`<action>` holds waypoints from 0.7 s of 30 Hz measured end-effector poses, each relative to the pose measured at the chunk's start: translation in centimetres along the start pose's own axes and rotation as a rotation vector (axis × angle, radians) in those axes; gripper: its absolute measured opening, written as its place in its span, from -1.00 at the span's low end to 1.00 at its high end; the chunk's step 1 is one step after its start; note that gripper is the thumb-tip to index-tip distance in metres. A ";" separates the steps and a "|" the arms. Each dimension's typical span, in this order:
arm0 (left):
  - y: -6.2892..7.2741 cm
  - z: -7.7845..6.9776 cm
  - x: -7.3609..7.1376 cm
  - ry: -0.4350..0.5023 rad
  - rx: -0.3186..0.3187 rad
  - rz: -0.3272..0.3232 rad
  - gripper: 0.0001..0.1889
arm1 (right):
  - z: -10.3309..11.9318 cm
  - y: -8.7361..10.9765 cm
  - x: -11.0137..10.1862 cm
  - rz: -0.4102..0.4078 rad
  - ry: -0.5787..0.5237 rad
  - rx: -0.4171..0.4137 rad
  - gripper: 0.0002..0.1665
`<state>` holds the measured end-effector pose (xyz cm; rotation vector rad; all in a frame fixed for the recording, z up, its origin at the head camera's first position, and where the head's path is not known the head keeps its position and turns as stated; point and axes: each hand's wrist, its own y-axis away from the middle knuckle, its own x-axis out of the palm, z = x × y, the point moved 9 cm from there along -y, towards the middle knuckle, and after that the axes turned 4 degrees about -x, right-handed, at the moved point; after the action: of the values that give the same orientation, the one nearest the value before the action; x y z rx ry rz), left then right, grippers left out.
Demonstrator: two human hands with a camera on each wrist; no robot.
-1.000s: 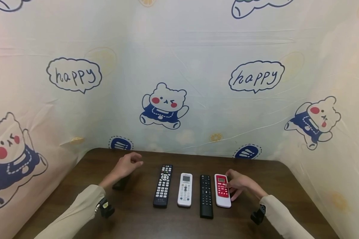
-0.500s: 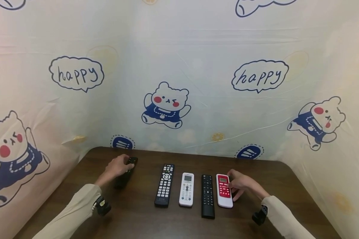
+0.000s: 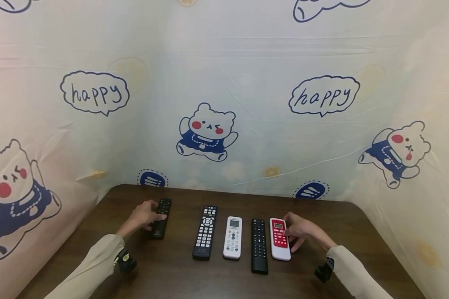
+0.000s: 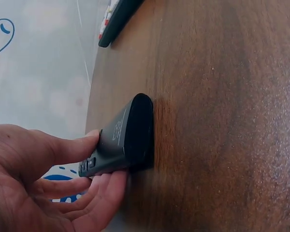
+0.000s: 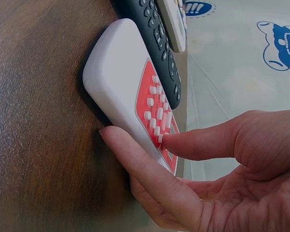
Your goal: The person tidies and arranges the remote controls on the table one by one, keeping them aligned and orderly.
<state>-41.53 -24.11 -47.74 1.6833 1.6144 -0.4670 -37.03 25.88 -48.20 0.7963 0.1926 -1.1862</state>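
Note:
My left hand (image 3: 144,215) grips a small black remote control (image 3: 164,216) at the table's left; its thumb (image 4: 82,147) lies on the button face and the fingers are curled at the side edge. In the left wrist view the remote's rounded end points up, close over the wood. On the right, my right hand (image 3: 301,228) holds a white remote control with a red keypad (image 3: 280,238). Its thumb (image 5: 198,144) presses on the red face while the fingers lie along the outer edge, in the right wrist view.
Between the hands lie a black remote with white buttons (image 3: 205,232), a white remote with a small screen (image 3: 232,238) and a long black remote (image 3: 259,247), side by side on the brown wooden table (image 3: 194,278). A printed curtain (image 3: 254,104) stands behind and at both sides.
My left hand has come down from above the left black remote, moved slightly left and nearer, and now grips it. My right hand stays on the red-and-white remote.

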 end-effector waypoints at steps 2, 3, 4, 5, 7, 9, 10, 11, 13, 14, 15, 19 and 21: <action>-0.1 0.4 0.2 0.021 -0.015 0.018 -0.31 | 0.0 0.0 0.0 0.004 -0.002 0.002 -0.33; -0.1 0.5 0.3 0.032 -0.019 0.028 -0.31 | -0.1 0.0 0.1 0.006 -0.004 0.004 -0.33; -0.1 0.5 0.4 0.041 -0.020 0.039 -0.31 | -0.1 0.0 0.1 0.007 -0.006 0.003 -0.33; -0.1 0.5 0.5 0.050 -0.018 0.052 -0.30 | -0.1 0.0 0.1 0.008 -0.006 0.004 -0.33; -0.1 0.4 0.8 0.069 -0.007 0.077 -0.30 | -0.2 0.1 0.0 0.008 -0.007 0.004 -0.32; 0.0 0.3 0.9 0.090 -0.001 0.094 -0.30 | -0.2 0.1 0.0 0.005 -0.009 0.003 -0.31; 0.0 0.2 1.0 0.101 0.003 0.102 -0.30 | -0.2 0.1 -0.1 0.004 -0.008 0.001 -0.31; 0.1 0.2 1.0 0.114 0.004 0.110 -0.30 | -0.2 0.1 -0.1 0.006 -0.006 -0.001 -0.31; 0.2 0.1 1.1 0.148 -0.001 0.126 -0.31 | -0.1 0.1 -0.1 0.009 -0.010 -0.006 -0.31; 0.2 0.1 1.1 0.166 -0.004 0.137 -0.31 | -0.1 0.1 -0.1 0.009 -0.010 -0.008 -0.31; 0.2 0.1 1.1 0.184 -0.008 0.148 -0.32 | -0.1 0.1 0.0 0.010 -0.011 -0.010 -0.31; 0.4 -0.1 1.0 0.241 -0.012 0.178 -0.31 | 0.1 0.1 -0.1 0.003 -0.016 -0.015 -0.31; 0.5 -0.3 0.8 0.259 -0.008 0.182 -0.30 | 0.2 0.0 -0.1 -0.001 -0.018 -0.015 -0.29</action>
<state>-40.98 -23.24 -47.98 1.9267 1.6184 -0.1558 -37.08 25.86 -47.99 0.7725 0.1867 -1.1917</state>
